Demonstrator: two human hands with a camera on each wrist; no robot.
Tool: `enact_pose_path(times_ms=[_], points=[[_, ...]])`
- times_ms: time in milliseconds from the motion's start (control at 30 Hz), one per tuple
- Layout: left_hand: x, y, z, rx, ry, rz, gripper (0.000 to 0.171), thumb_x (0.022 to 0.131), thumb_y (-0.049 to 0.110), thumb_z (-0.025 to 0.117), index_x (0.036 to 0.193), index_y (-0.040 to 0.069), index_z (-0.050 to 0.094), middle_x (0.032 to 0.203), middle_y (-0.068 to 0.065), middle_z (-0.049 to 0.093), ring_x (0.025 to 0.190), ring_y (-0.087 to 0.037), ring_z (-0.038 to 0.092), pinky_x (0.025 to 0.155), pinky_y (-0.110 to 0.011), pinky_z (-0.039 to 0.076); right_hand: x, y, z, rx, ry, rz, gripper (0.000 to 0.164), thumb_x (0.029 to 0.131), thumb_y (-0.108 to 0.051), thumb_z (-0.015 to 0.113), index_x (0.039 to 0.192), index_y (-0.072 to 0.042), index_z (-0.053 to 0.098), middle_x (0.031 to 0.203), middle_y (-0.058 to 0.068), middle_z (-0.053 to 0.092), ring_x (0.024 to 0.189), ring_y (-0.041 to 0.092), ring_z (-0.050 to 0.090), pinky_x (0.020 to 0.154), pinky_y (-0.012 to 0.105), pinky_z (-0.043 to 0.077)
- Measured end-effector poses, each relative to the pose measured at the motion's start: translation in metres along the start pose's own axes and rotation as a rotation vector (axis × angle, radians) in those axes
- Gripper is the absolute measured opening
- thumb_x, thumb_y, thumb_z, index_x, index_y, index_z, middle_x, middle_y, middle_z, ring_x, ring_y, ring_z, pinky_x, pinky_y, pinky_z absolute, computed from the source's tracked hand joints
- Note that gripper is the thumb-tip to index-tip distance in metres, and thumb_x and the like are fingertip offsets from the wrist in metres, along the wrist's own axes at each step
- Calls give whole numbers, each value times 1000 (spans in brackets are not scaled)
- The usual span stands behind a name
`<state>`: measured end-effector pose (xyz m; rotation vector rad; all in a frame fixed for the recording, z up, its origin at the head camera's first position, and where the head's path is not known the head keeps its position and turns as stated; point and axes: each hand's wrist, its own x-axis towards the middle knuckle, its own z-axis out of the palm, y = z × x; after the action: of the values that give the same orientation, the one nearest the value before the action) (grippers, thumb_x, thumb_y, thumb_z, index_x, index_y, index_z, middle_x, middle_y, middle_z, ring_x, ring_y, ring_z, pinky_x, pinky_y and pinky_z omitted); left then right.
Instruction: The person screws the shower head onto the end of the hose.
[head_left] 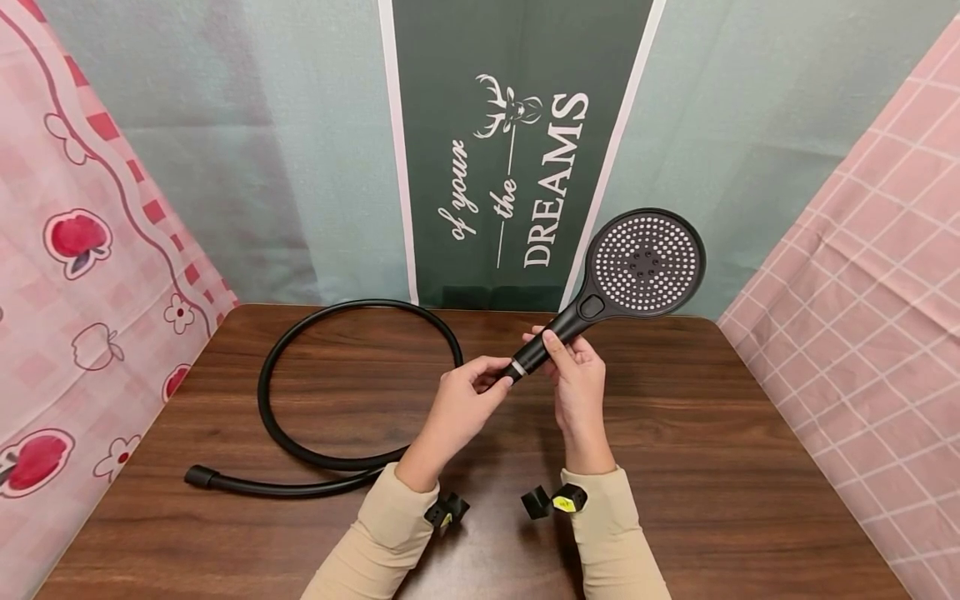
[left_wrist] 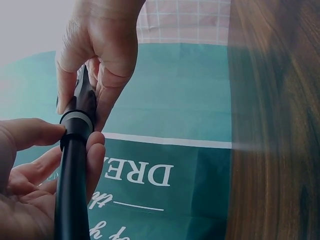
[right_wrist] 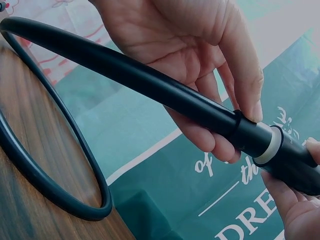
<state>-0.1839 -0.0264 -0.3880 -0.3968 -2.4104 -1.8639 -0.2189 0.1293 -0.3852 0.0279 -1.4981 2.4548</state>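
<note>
A black handheld shower head [head_left: 647, 265] is tilted up to the right, its round face with white nozzles toward the head camera. My right hand [head_left: 579, 379] grips its handle [head_left: 534, 353], thumb along the top. My left hand [head_left: 468, 402] pinches the end collar [right_wrist: 252, 136] of a black shower hose [right_wrist: 150, 80] between thumb and fingers. That collar meets the handle's lower end, and a pale ring [right_wrist: 270, 145] shows at the joint. From there the hose drops behind the left hand and loops on the table, its other end fitting [head_left: 201, 476] lying at the left.
The hose loop takes up the left half of the brown wooden table [head_left: 697, 467]. A green cloth backdrop with a dark printed panel [head_left: 517, 50] hangs behind the table. Pink patterned cloths [head_left: 885, 333] stand at both sides. Small black cameras [head_left: 570, 498] sit at both wrists.
</note>
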Motion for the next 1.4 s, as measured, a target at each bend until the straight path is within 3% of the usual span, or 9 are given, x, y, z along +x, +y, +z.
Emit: enact_pose_path(times_ms=[300,600,933,1400], points=[[0,0,1,38,12,3,27,94,13,68,121,10,71,101,-9,73,85,-16,66,72,-24,54,0,0,0,5,10,-7,10,95,-7,65,104,-2,66,91,6,77,89,18,76,77,26,59],[1,-1,-4,-5,-15,-17,26,95,14,67,120,9,70,106,-11,72,94,-20,68,83,-31,58,-1,0,2,-8,4,-4,9,96,-7,64,104,-3,66,90,2,77,86,14,76,77,25,59],[1,3,-4,-13,-10,-55,26,95,16,67,119,8,71,105,-12,72,93,-20,68,83,-33,58,-2,-2,2,-24,5,-1,9,97,-7,62,104,-3,65,90,1,77,87,13,76,77,26,59],[-1,3,0,88,25,-2,26,94,14,69,119,9,71,107,-9,72,90,-18,65,77,-30,56,-2,-1,3,-16,9,-3,8,97,-6,62,104,-3,65,89,2,77,86,13,76,75,25,59]])
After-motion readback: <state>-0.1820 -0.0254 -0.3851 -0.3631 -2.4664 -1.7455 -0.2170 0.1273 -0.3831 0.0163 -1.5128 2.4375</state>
